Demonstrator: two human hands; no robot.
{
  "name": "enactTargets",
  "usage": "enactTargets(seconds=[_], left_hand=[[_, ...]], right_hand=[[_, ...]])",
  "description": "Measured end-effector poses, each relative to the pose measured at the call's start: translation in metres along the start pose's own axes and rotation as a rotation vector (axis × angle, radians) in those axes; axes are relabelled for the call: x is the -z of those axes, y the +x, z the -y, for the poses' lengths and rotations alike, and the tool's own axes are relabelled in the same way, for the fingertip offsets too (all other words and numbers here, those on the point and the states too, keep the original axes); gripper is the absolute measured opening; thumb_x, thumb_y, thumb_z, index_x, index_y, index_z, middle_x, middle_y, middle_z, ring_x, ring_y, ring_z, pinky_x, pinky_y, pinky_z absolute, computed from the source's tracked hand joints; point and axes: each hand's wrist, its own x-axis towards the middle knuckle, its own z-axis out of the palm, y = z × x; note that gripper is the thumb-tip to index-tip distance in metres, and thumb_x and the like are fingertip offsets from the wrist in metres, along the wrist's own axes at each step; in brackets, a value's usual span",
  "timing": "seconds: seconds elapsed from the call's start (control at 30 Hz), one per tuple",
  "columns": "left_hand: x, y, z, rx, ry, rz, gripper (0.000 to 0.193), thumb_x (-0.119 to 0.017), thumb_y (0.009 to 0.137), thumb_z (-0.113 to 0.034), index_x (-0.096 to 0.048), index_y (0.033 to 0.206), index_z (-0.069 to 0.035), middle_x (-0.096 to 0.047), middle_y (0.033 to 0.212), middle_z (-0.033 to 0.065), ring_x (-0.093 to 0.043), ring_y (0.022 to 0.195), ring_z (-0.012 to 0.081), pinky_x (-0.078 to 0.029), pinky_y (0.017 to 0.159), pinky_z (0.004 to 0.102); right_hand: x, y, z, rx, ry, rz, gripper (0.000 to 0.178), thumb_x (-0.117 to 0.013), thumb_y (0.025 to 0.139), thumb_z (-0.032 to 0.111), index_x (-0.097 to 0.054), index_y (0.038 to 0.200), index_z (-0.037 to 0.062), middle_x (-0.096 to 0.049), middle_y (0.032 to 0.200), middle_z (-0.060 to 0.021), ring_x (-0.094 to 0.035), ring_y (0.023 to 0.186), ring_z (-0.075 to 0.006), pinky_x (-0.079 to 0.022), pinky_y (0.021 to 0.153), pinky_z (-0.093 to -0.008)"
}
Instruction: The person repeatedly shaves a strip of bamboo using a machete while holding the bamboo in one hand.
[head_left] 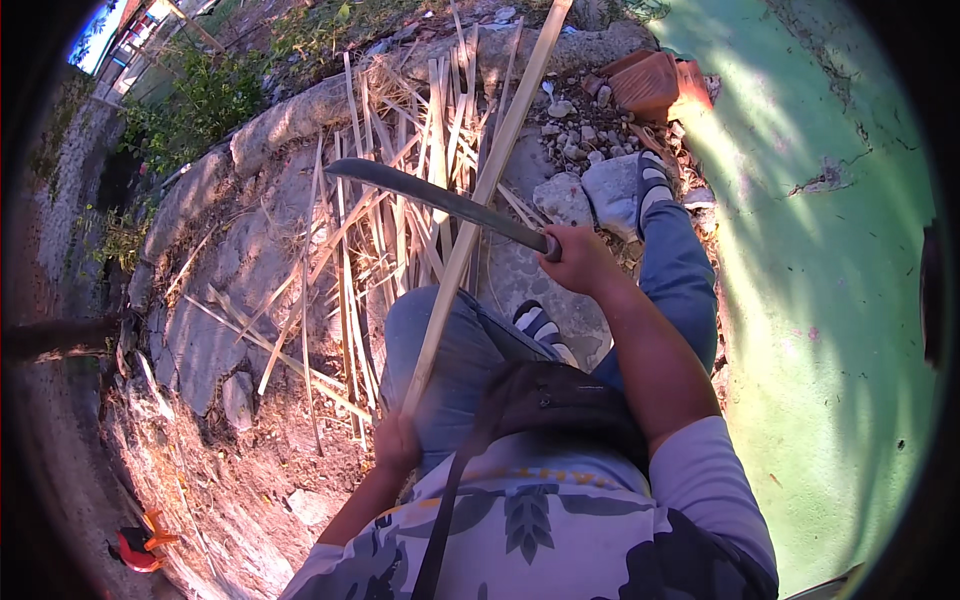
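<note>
My right hand [580,262] is closed round the handle of a machete [430,195], whose long dark blade points to the left. The blade lies across a long pale bamboo strip [490,180], seemingly against it; exact contact I cannot tell. Low beside my left thigh, my left hand [397,443] grips the near end of that strip, which slants up and away past my knee. Beyond my legs lies a loose pile of split bamboo strips [400,220] on the stone ground.
Broken terracotta pieces [645,85] and rocks [610,190] lie ahead, near my right foot. A green wall [820,330] runs along the right. Green bushes [190,105] grow at the far left. A red and orange object [140,548] lies at the lower left.
</note>
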Motion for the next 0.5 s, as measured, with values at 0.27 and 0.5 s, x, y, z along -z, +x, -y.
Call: enactTargets(seconds=[0.27, 0.5], left_hand=[[0.0037, 0.0008, -0.0052, 0.002, 0.02, 0.02, 0.036, -0.037, 0.099, -0.025, -0.061, 0.11, -0.001, -0.06, 0.07, 0.024, -0.06, 0.064, 0.0455, -0.047, 0.059, 0.0509], [0.0043, 0.0018, -0.0094, 0.033, -0.028, 0.039, 0.036, -0.037, 0.098, -0.024, -0.061, 0.111, 0.0, -0.058, 0.066, 0.0221, -0.06, 0.06, 0.0429, -0.046, 0.055, 0.0488]], right_hand=[[-0.0063, 0.0001, -0.0019, 0.036, 0.055, -0.001, 0.019, -0.071, 0.08, 0.018, -0.062, 0.087, 0.0025, -0.06, 0.067, -0.0168, -0.062, 0.062, -0.0345, -0.048, 0.06, -0.0413], [-0.0079, -0.001, 0.0005, -0.034, 0.031, 0.031, 0.02, -0.07, 0.079, 0.023, -0.064, 0.088, 0.0056, -0.064, 0.072, -0.0161, -0.064, 0.073, -0.0376, -0.05, 0.068, -0.045]])
